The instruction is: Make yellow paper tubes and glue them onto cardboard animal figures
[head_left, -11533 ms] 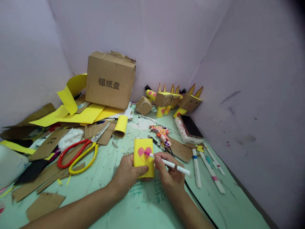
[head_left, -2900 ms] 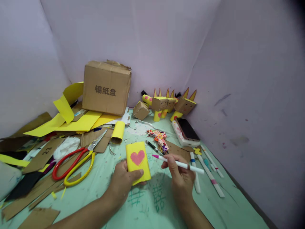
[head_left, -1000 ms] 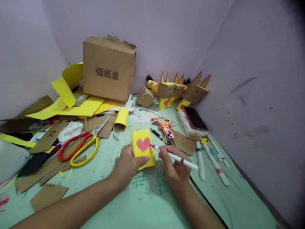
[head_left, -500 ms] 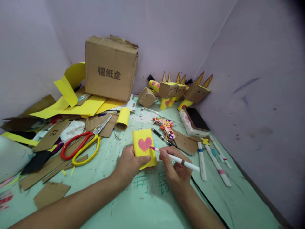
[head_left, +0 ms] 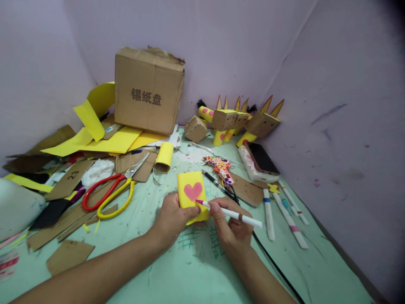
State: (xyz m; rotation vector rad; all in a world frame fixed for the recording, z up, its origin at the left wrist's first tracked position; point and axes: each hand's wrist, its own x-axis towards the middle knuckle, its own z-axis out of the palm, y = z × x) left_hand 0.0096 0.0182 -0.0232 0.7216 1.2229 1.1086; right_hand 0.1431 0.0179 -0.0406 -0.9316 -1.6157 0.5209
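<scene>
Marker tip dropped below heart | right hand grips marker | left hand clasps yellow roll

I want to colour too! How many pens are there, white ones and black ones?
White marker pens: 4, one in the right hand, three lying on the green table mat
Black pen: 1
Total: 5

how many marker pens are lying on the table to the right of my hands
3: blue-banded marker nearest the right hand, pink-banded marker beside it, thin marker farthest right. Clutter may hide others.
</scene>
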